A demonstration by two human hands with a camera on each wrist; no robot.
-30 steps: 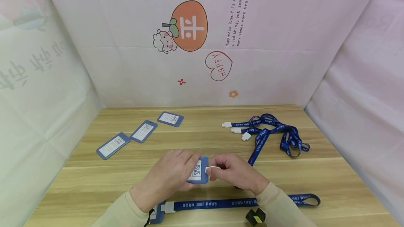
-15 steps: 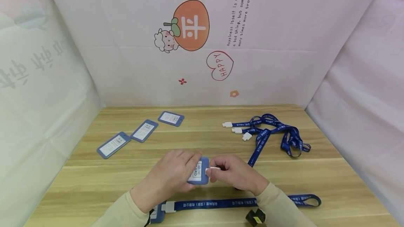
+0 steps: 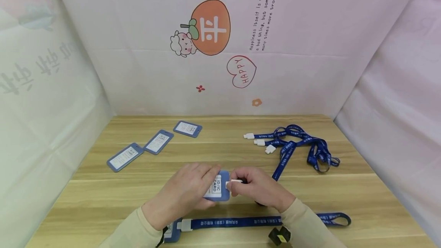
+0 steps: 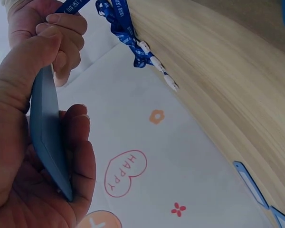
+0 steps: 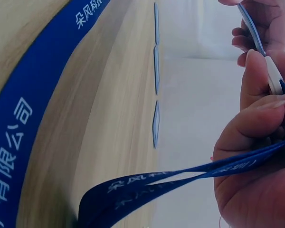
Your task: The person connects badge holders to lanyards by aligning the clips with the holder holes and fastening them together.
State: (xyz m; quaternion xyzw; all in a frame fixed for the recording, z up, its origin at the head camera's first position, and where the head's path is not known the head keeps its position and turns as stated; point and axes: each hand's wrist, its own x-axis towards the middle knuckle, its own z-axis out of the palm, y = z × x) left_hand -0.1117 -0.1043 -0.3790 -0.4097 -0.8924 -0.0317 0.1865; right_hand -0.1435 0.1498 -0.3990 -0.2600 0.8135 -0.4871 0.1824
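Change vs 0.5 s ago: v. little; we see both hands keep the same hold, the whole head view has slid slightly, & a bit more "CARD" print shows past the L fingers.
Held holder [image 3: 218, 187]: blue, white printed card inside, marked "ID/IC CARD"; it's btwn our two hands.
L hand [image 3: 189, 186]: at held holder's L side, fingers & thumb curled round it, firm grip.
R hand [image 3: 260, 188]: just R of held holder, fingers bent in, thumb & fingertip pinching white clip [image 5: 273, 75].
White clip: touches held holder's R end; we can't tell if it's thru the slot.
Strap [image 5: 99, 199]: blue, hangs in a loop from R hand, R of held holder.
Loose holders: three, all beyond & L of held holder, at [image 3: 124, 157], [image 3: 159, 142] & [image 3: 187, 129]; each has a white card in it.
Near holder [image 3: 174, 233]: closer to us than held holder & to its L, part hidden by the sleeve; card inside, near lanyard [image 3: 237, 222] clipped on, running R.
Lanyard pile [image 3: 303, 140]: tangled, beyond & R of held holder; we count three white ends, incl. [image 3: 260, 142].
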